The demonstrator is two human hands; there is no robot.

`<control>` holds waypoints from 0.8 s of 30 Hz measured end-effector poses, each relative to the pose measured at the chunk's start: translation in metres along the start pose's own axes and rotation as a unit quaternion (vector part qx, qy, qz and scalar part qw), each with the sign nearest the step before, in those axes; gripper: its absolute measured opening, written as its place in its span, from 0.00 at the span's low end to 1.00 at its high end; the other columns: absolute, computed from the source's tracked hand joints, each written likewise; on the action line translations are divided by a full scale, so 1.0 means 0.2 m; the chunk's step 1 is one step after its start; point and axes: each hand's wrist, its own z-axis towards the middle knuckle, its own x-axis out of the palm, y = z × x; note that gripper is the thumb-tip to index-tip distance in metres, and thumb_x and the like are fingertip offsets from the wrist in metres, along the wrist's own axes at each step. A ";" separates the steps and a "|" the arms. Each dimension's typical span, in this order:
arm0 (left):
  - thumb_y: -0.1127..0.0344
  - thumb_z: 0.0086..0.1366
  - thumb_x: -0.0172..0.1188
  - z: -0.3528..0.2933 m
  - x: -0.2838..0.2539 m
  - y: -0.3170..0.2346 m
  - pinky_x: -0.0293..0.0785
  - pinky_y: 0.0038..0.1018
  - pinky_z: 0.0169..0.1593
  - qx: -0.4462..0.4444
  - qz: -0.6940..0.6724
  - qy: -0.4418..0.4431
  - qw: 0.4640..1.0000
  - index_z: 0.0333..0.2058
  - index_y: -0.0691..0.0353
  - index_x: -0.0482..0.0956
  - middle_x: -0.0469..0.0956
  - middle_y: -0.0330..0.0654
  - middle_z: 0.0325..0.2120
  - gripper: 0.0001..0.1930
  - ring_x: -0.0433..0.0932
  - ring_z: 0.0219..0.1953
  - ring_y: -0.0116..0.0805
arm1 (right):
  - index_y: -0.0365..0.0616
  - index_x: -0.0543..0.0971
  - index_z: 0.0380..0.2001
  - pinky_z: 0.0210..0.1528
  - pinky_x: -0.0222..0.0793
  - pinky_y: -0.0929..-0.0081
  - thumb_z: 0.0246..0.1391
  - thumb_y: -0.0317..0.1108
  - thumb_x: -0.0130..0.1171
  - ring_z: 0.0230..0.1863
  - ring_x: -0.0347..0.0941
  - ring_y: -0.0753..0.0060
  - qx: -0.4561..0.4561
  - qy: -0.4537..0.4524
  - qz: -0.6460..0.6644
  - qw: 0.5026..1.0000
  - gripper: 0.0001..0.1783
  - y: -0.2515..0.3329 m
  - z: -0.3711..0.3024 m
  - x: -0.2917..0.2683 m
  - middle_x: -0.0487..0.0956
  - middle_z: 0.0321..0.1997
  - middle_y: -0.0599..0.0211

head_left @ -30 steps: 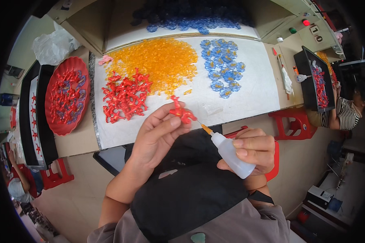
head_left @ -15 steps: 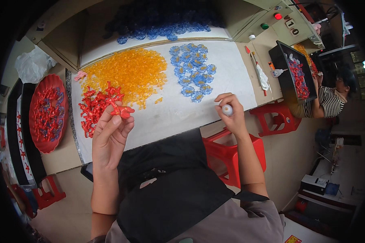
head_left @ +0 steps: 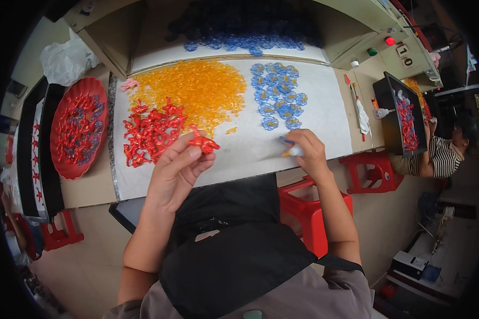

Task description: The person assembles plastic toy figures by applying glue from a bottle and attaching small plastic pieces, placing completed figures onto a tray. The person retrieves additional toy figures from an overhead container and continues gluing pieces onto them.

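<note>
My left hand [head_left: 176, 171] pinches a small glossy red plastic figurine [head_left: 204, 143] between thumb and fingers, raised above the white work surface [head_left: 250, 154]. Across from it, my right hand [head_left: 313, 154] is closed around a small white bottle [head_left: 296, 151] with a yellowish tip that points left. A dark blue bit shows at those fingertips; I cannot make out what it is. Behind the left hand lies a heap of similar red figurines [head_left: 151, 133], touching a wide spread of yellow translucent pieces [head_left: 197, 87]. Blue translucent flower-like pieces [head_left: 277, 87] with yellow centres lie in rows beyond the right hand.
On the left stand a red oval tray [head_left: 64, 159] of red and purple pieces and a black tray [head_left: 52, 111]. More blue pieces [head_left: 250, 45] fill the shelf behind. At right are a brush [head_left: 356, 95], a black bin [head_left: 387, 114], red stools [head_left: 316, 239] and a seated co-worker [head_left: 447, 154].
The view has shifted, so the table sits further right. The white bottle has turned from end-on to lying sideways in my right hand. My left hand still holds the red figurine.
</note>
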 end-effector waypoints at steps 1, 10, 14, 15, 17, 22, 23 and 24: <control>0.73 0.55 0.50 0.01 0.00 0.01 0.72 0.23 0.40 -0.024 -0.015 0.016 0.999 0.43 0.67 0.66 0.74 0.44 0.32 0.15 0.75 0.34 0.32 | 0.43 0.75 0.31 0.32 0.67 0.75 0.23 0.15 0.56 0.30 0.69 0.66 0.011 -0.029 0.025 0.999 0.22 0.02 0.00 -0.01 0.73 0.31 0.64; 0.72 0.56 0.51 0.01 0.09 -0.01 0.74 0.21 0.36 -0.117 -0.018 0.122 0.985 0.42 0.69 0.68 0.74 0.46 0.33 0.14 0.76 0.31 0.29 | 0.39 0.75 0.23 0.31 0.65 0.78 0.33 0.18 0.54 0.28 0.69 0.68 -0.040 0.038 0.385 0.921 0.09 0.40 0.20 -0.19 0.73 0.28 0.54; 0.71 0.55 0.51 -0.01 0.12 -0.02 0.74 0.21 0.33 -0.124 0.027 0.126 0.984 0.42 0.71 0.67 0.75 0.45 0.30 0.15 0.76 0.27 0.28 | 0.40 0.75 0.23 0.32 0.65 0.78 0.32 0.17 0.55 0.28 0.69 0.67 -0.043 0.048 0.405 0.912 0.09 0.46 0.25 -0.20 0.73 0.27 0.54; 0.71 0.55 0.52 -0.02 0.13 -0.02 0.74 0.21 0.33 -0.128 0.044 0.128 0.982 0.42 0.71 0.68 0.75 0.45 0.29 0.15 0.76 0.27 0.28 | 0.39 0.75 0.22 0.30 0.66 0.79 0.32 0.18 0.57 0.28 0.70 0.69 -0.048 0.056 0.392 0.917 0.09 0.47 0.26 -0.21 0.74 0.28 0.56; 0.71 0.55 0.52 -0.02 0.14 -0.03 0.74 0.21 0.33 -0.128 0.058 0.127 0.982 0.41 0.71 0.68 0.75 0.45 0.29 0.15 0.76 0.26 0.28 | 0.39 0.75 0.22 0.29 0.67 0.81 0.32 0.18 0.60 0.28 0.71 0.70 -0.052 0.069 0.375 0.923 0.09 0.48 0.27 -0.21 0.74 0.29 0.59; 0.72 0.54 0.53 -0.01 0.15 -0.04 0.75 0.21 0.32 -0.135 0.095 0.125 0.978 0.40 0.71 0.69 0.75 0.45 0.27 0.14 0.76 0.25 0.28 | 0.38 0.75 0.23 0.27 0.67 0.80 0.31 0.20 0.61 0.27 0.72 0.69 -0.030 0.067 0.370 0.926 0.09 0.50 0.28 -0.21 0.74 0.27 0.58; 0.72 0.53 0.53 -0.01 0.15 -0.05 0.75 0.21 0.31 -0.138 0.102 0.127 0.977 0.40 0.71 0.69 0.75 0.45 0.27 0.14 0.76 0.25 0.29 | 0.38 0.75 0.23 0.27 0.67 0.80 0.31 0.20 0.61 0.27 0.72 0.69 -0.030 0.071 0.369 0.926 0.09 0.49 0.28 -0.21 0.74 0.27 0.58; 0.72 0.53 0.54 -0.01 0.15 -0.05 0.75 0.21 0.31 -0.141 0.109 0.129 0.976 0.40 0.71 0.69 0.75 0.45 0.27 0.15 0.76 0.25 0.29 | 0.38 0.75 0.22 0.27 0.67 0.80 0.30 0.20 0.61 0.27 0.72 0.69 -0.038 0.082 0.365 0.926 0.09 0.49 0.29 -0.21 0.74 0.27 0.59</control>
